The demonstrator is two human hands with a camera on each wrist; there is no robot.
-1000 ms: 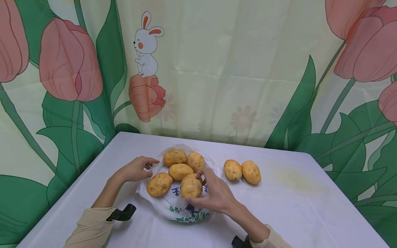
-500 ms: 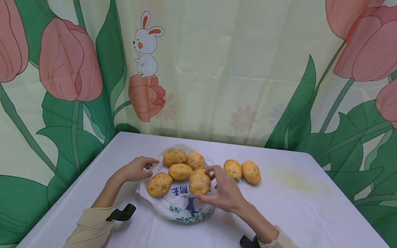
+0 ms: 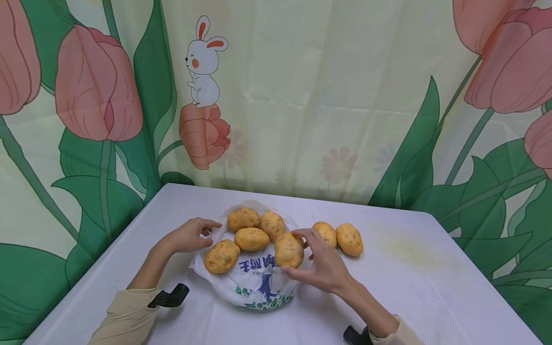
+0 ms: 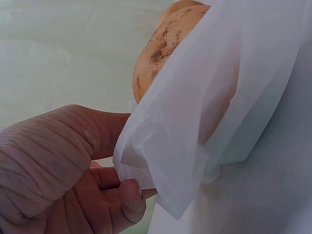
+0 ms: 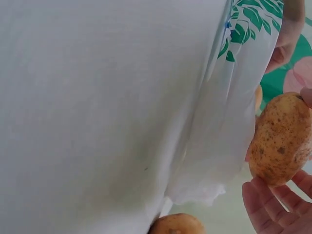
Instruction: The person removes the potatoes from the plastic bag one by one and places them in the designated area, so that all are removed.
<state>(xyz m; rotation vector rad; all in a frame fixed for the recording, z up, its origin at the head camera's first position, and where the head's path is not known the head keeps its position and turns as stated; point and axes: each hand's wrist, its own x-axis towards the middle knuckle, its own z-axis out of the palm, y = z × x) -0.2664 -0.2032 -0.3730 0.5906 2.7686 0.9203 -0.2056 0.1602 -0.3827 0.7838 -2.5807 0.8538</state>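
Note:
In the head view, a white plastic bag (image 3: 247,290) with blue and green print lies on the table. Several potatoes rest on it, among them an oval one (image 3: 251,239) in the middle and a larger one (image 3: 222,257) at front left. My left hand (image 3: 188,235) is at the bag's left edge, its curled fingers holding the plastic; the left wrist view shows the bag's film (image 4: 170,126) partly covering the fingertips. My right hand (image 3: 323,263) grips a potato (image 3: 289,250) between thumb and fingers over the bag's right side. That speckled potato (image 5: 281,139) also shows in the right wrist view.
Two more potatoes lie on the table right of the bag: one (image 3: 325,233) partly behind my right hand, the other (image 3: 350,239) beside it. A white cloth covers the table (image 3: 414,287). Behind its far edge hangs a printed curtain (image 3: 302,120).
My right hand has moved to the right with the potato, from the bag's middle to its right side, uncovering more of the print. My left hand has stayed in place.

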